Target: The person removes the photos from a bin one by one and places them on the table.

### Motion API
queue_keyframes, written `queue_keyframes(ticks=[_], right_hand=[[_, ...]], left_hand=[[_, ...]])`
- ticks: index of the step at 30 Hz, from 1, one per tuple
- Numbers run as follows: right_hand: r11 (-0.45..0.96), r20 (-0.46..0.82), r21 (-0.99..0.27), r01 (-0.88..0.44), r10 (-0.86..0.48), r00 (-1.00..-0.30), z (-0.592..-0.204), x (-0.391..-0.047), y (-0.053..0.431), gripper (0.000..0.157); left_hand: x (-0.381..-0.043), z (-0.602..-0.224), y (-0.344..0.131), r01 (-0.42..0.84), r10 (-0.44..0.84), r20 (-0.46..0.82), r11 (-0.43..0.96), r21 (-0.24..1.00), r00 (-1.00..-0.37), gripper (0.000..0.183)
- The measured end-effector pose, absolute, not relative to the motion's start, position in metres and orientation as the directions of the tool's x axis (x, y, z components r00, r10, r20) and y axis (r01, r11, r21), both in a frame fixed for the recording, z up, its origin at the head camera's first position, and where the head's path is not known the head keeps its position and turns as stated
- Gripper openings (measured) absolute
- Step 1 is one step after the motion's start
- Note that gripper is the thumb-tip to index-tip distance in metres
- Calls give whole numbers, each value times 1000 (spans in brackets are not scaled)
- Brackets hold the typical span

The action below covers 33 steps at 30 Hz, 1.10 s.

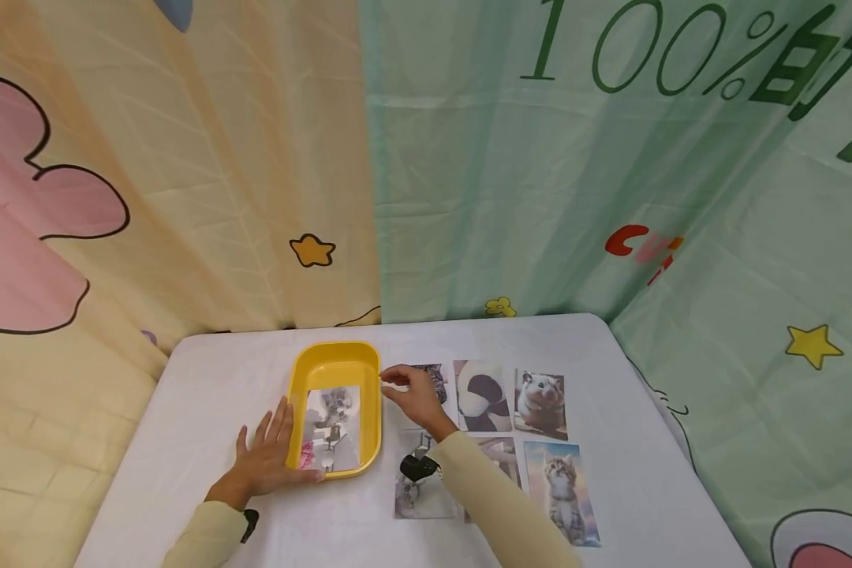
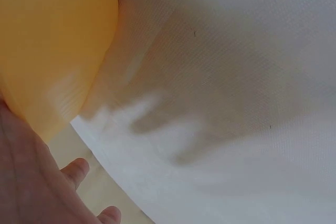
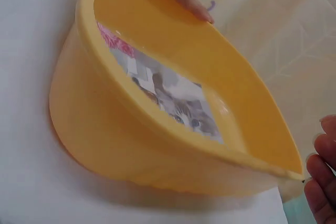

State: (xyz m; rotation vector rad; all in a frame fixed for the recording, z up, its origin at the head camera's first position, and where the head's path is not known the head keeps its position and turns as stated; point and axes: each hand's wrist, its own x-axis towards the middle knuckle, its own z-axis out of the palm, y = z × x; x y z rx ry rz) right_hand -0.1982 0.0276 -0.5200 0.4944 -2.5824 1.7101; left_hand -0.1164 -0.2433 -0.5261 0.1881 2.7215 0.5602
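Note:
A yellow plastic basin stands on the table with a cat photo lying in it; pink flowers show at the photo's corner. My left hand rests spread against the basin's left side, its thumb along the front rim. In the left wrist view, part of that hand lies against the yellow wall. At the right rim is my right hand, fingers loosely bent and no object visible between them. Its fingertips are close by the rim in the right wrist view; whether they touch it I cannot tell.
Several animal photos lie in two rows right of the basin, among them a hamster photo, a black-and-white animal photo and a kitten photo. My right forearm covers some. A printed curtain hangs behind the white table.

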Motion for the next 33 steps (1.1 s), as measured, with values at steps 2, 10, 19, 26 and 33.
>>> queue_keyframes(ticks=[2,10,19,26,33], right_hand=[[346,173,-900,-265,-274,-946,-523,-200,16,18],[296,89,-935,-195,-334,-938,-526,-200,-20,19],[331,-2,-936,-119,-344,-939,-531,-200,-52,27],[307,-128,-949,70,-172,-977,-537,-202,-67,31],[344,-207,-923,174,-60,-977,-545,-205,-76,36]], left_hand=[[-116,-526,-243,58,197,-314,914,402,-929,139],[-116,-528,-244,75,196,-290,922,379,-937,136],[-114,-527,-242,77,193,-298,930,360,-935,137],[-114,-528,-242,87,199,-286,928,362,-937,137],[-113,-528,-243,97,200,-254,925,367,-946,136]])
